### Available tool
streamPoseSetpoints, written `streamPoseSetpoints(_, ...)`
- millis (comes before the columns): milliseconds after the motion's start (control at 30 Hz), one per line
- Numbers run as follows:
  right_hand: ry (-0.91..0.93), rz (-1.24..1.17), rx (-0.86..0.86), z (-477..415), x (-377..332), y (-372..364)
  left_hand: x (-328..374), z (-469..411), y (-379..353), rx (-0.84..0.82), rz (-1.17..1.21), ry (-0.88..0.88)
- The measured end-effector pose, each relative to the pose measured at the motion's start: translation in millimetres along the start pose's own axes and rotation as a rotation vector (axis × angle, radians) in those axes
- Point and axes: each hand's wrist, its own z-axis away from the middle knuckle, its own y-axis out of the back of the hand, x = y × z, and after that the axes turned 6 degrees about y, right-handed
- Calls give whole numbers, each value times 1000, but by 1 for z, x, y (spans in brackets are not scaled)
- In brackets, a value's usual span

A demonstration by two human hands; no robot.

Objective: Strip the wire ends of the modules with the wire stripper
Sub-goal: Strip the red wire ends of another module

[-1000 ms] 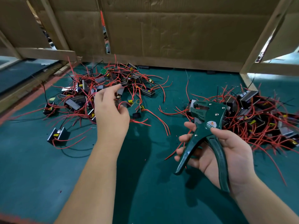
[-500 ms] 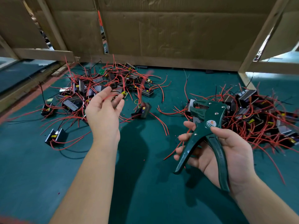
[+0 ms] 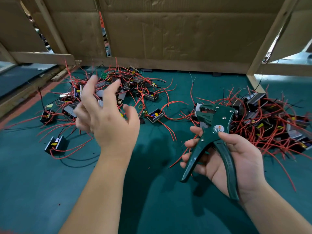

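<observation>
Farther back, cardboard wall [image 3: 177,34] behind modules [image 3: 154,115]

Bare green table [image 3: 50,191] is open along the whole near side, w/ a lane running up btw the two heaps to the cardboard wall [image 3: 168,34], which shuts off the far side. The left heap of modules [image 3: 118,92] blocks the far-left, red wires fanned out. One lone module [image 3: 55,144] sits apart near it, and another module [image 3: 154,114] juts into the lane. The right heap [image 3: 270,119] fills the far-right, wires trailing nearer. The left grip [image 3: 108,122] hangs over the left heap's fringe (fingers spread, blurred). The right grip [image 3: 246,159] w/ the wire stripper [image 3: 214,122] crowds the lane's right side. A wooden post [image 3: 268,39] hems the right-rear corner.
</observation>
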Motion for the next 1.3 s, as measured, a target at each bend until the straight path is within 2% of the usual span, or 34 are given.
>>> streamPoseSetpoints(67,-1,0,1,0,1,0,6,2,0,58,120,-219)
streamPoseSetpoints(100,-1,2,0,0,1,0,7,5,-3,-19,152,-295)
streamPoseSetpoints(167,-3,0,-8,1,1,0,10,15,-13,-293,138,-358)
streamPoseSetpoints(233,-4,-2,-14,1,1,0,10,25,-24,-525,-30,-332)
streamPoseSetpoints(267,-3,0,-12,1,1,-1,8,28,-30,-577,-127,-305)
streamPoseSetpoints(367,-1,3,0,0,1,-1,0,25,-39,-575,-248,-240)
streamPoseSetpoints(500,-4,-7,4,0,0,-1,-9,15,-34,-554,-191,-138)
streamPoseSetpoints(600,-12,-12,0,0,1,-1,-9,11,-29,-493,54,-22)
streamPoseSetpoints(733,9,-20,-33,2,1,-1,3,6,-24,-495,785,423)
streamPoseSetpoints(800,13,-36,-68,4,-3,-1,10,7,-19,-574,990,543)
streamPoseSetpoints(867,11,-68,-144,5,-7,-1,16,12,-14,-689,1037,508)
streamPoseSetpoints(967,14,-93,-223,7,-12,-1,24,25,-9,-860,1022,327)
streamPoseSetpoints(1100,28,-72,-192,6,-14,2,30,40,-2,-1027,1022,108)
streamPoseSetpoints(1233,-10,-33,-179,5,-16,4,32,41,1,-1140,1070,86)
streamPoseSetpoints(1300,-26,-3,-180,5,-17,3,31,39,1,-1252,1129,100)
